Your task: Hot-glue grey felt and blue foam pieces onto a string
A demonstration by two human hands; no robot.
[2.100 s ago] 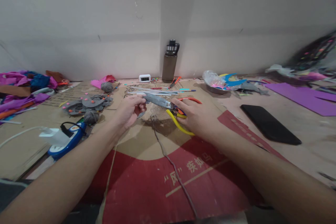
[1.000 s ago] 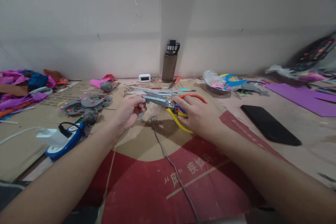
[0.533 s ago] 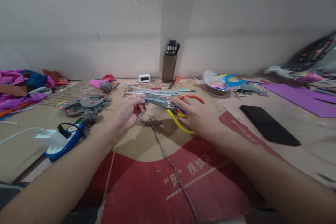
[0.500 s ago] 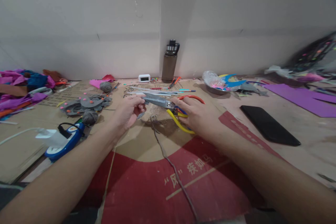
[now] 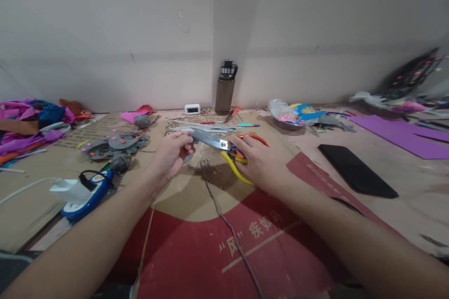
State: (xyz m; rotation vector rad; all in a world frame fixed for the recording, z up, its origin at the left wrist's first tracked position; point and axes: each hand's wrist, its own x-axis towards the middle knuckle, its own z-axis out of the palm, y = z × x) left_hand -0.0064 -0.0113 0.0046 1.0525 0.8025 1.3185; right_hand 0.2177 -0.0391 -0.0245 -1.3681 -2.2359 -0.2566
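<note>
Over the cardboard, my right hand (image 5: 257, 156) is closed around the scissors (image 5: 210, 140), which have silver blades, one red handle and one yellow. The blades point left toward my left hand (image 5: 174, 152). That hand is closed in a pinch beside the blade tips, and a small grey piece (image 5: 188, 158) shows under its fingers. Most of this piece is hidden, so its material is unclear. Below the scissors a strand of grey yarn (image 5: 220, 210) runs down across the red print, its frayed end near the blades.
Left are grey felt shapes with pink dots (image 5: 115, 142), a yarn ball (image 5: 121, 161) and a blue power strip (image 5: 82, 205). A bottle (image 5: 224, 96) and small clock (image 5: 192, 109) stand behind. Right are a metal bowl (image 5: 289, 125), a black phone (image 5: 358, 170) and purple sheet (image 5: 389, 135).
The view has tilted up slightly, so more shows above the wall. Both hands and the scissors keep nearly the same place, with the scissors shifted slightly left.
</note>
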